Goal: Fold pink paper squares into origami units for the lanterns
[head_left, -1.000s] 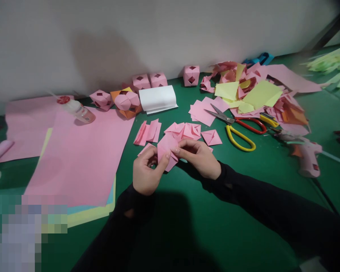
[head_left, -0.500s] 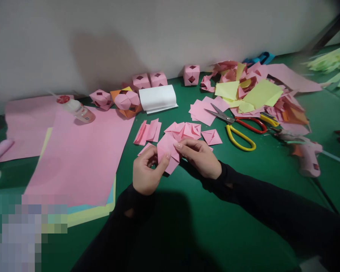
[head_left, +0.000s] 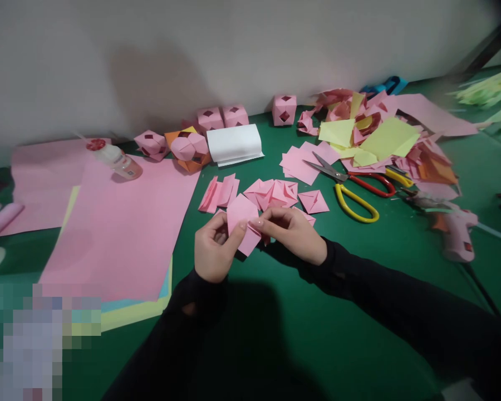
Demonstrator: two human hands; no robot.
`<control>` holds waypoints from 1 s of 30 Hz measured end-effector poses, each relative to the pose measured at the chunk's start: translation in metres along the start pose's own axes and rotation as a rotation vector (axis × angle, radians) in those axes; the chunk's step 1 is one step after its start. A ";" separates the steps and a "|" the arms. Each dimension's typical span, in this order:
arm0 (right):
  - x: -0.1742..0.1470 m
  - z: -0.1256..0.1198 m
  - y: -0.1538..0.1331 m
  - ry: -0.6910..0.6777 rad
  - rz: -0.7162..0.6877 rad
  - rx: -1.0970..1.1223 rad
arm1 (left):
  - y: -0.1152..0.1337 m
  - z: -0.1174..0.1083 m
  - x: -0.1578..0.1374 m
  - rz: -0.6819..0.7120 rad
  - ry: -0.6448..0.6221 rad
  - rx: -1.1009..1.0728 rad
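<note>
Nearest the camera, two black sleeves reach over the green table (head_left: 275,334). The left hand (head_left: 212,253) and the right hand (head_left: 294,236) meet over the table, both pinching one folded pink paper piece (head_left: 242,220) between thumb and fingertips; it is held just above the table surface, in front of the person. To the left lies a stack of large sheets (head_left: 125,234), pink on top with yellow and light blue edges showing beneath.

Just beyond the hands sits a cluster of folded pink units (head_left: 271,192); their number cannot be told exactly. To the right lie two pairs of scissors (head_left: 350,186), one yellow-handled and one red-handled, crossing each other, and farther right one pink glue gun (head_left: 457,236).

Farther back, one glue bottle (head_left: 114,159) with a red cap lies on its side on the pink sheet; its label is too small to read. One white paper pad (head_left: 234,145) sits near the wall, with five pink paper cubes (head_left: 284,108) ranged along it and one orange-and-pink folded piece (head_left: 187,150). A heap of pink, yellow and orange scraps (head_left: 379,136) fills the far right.
</note>
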State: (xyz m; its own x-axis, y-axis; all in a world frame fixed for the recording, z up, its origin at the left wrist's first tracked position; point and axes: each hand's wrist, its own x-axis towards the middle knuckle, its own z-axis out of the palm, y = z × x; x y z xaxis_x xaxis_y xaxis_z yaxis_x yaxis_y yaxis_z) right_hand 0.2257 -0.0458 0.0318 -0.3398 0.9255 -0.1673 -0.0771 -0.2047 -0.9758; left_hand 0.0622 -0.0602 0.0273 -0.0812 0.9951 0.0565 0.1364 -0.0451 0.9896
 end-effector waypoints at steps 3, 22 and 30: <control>0.000 -0.001 0.000 -0.028 0.025 -0.023 | 0.001 0.000 0.001 -0.033 0.003 -0.031; 0.001 -0.004 0.004 -0.099 0.037 -0.050 | -0.003 0.001 0.003 -0.039 0.059 -0.039; 0.000 -0.003 0.003 -0.094 0.009 -0.066 | -0.003 0.001 0.003 -0.029 0.078 -0.061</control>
State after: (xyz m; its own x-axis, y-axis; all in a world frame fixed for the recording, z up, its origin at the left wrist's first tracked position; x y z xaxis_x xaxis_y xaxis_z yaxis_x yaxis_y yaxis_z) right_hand 0.2281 -0.0453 0.0287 -0.4273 0.8888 -0.1655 -0.0124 -0.1888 -0.9819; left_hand 0.0623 -0.0575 0.0243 -0.1609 0.9863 0.0359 0.0725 -0.0244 0.9971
